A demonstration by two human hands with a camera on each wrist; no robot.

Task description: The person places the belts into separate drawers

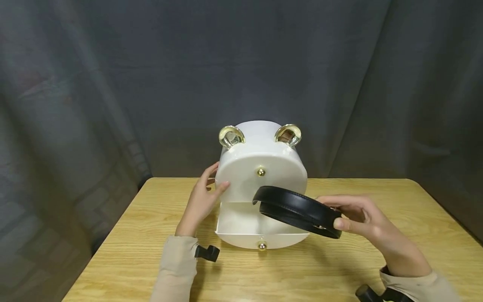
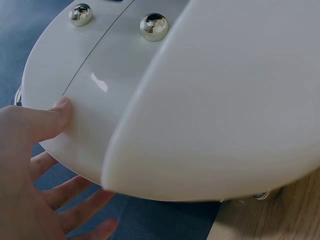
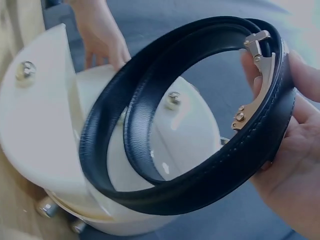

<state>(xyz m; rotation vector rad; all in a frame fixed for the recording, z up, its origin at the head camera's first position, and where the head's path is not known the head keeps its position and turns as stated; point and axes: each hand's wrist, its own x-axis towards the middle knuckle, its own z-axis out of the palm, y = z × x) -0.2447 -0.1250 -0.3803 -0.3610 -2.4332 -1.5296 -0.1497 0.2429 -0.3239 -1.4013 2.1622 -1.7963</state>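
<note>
Here the left hand (image 1: pixel 200 201) rests flat-fingered on the box (image 1: pixel 260 167), steadying it, while the right hand's (image 1: pixel 362 218) grip pinches a coiled belt (image 1: pixel 298 209) above the pulled-out drawer (image 1: pixel 241 228).

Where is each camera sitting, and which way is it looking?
Head: worn on the head, looking forward and down at the white box on the table; both hands and sleeves show.
Left wrist: beside the left hand, looking close along the box; thumb and fingers show.
Right wrist: by the right hand, looking through the coiled black belt at the box.
All three views share the box.
</note>
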